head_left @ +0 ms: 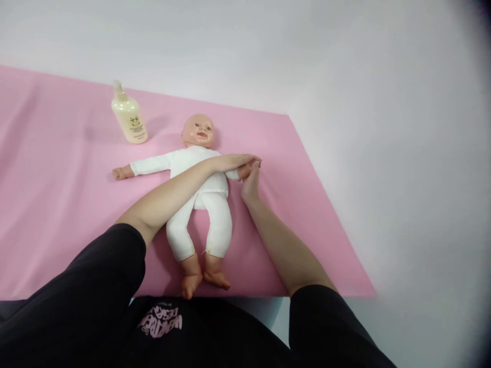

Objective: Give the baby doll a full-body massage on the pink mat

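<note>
A baby doll (199, 204) in a white suit lies face up on a pink sheet (57, 204), head toward the far edge. Its one arm stretches out to the left; the other arm lies to the right. My left hand (233, 162) reaches across the doll's chest and lies flat over the doll's right-side arm and small hand. My right hand (251, 183) comes up from below and holds that same doll hand with its fingers. Both my forearms are bare below black sleeves.
A pale yellow lotion bottle (129, 116) stands upright on the sheet, left of the doll's head. The sheet ends at a white surface (383, 179) on the right and a white wall behind. Its near edge runs just past the doll's feet.
</note>
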`<state>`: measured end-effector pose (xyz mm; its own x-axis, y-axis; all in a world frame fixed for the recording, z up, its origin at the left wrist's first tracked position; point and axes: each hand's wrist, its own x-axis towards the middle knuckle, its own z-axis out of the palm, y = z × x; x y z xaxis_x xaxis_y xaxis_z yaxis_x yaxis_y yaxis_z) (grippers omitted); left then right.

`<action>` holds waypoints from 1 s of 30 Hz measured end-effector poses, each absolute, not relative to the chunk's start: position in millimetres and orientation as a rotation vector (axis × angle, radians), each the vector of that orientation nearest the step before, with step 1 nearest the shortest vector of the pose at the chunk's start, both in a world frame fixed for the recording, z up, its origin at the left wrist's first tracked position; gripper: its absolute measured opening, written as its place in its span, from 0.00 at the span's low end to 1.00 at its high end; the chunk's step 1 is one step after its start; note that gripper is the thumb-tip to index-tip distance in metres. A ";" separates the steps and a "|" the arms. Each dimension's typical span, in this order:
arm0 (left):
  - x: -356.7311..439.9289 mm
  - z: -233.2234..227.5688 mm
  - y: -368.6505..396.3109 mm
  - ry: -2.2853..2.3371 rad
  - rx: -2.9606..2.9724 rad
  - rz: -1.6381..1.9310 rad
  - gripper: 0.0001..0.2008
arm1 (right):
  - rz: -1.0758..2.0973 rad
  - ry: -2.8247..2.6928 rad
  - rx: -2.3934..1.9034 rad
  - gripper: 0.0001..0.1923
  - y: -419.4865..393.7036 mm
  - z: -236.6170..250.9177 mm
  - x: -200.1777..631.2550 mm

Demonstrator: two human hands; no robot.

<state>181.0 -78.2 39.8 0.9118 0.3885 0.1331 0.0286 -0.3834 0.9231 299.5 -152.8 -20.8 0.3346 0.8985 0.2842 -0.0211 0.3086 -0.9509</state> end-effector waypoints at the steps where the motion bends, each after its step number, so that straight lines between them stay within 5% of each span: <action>1: 182.0 39.0 -78.2 0.295 1.899 0.386 0.26 | 0.779 -1.032 -1.076 0.43 -154.5 -20.3 298.5; 8: 184.0 49.1 -90.0 0.268 1.663 0.383 0.21 | 0.755 -1.117 -1.037 0.41 -159.7 -19.9 296.0; 22: 181.9 44.0 -85.8 0.329 1.670 0.421 0.32 | 0.764 -1.104 -1.081 0.24 -162.7 -11.1 293.0; 30: 182.8 47.7 -88.9 0.234 1.665 0.396 0.20 | 0.719 -1.141 -1.168 0.36 -163.5 -12.1 297.1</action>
<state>182.8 -88.9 47.7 0.9180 0.3775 0.1217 -0.0756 -0.1347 0.9880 297.1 -163.5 -12.1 0.3077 0.9011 0.3055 0.1132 0.2841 -0.9521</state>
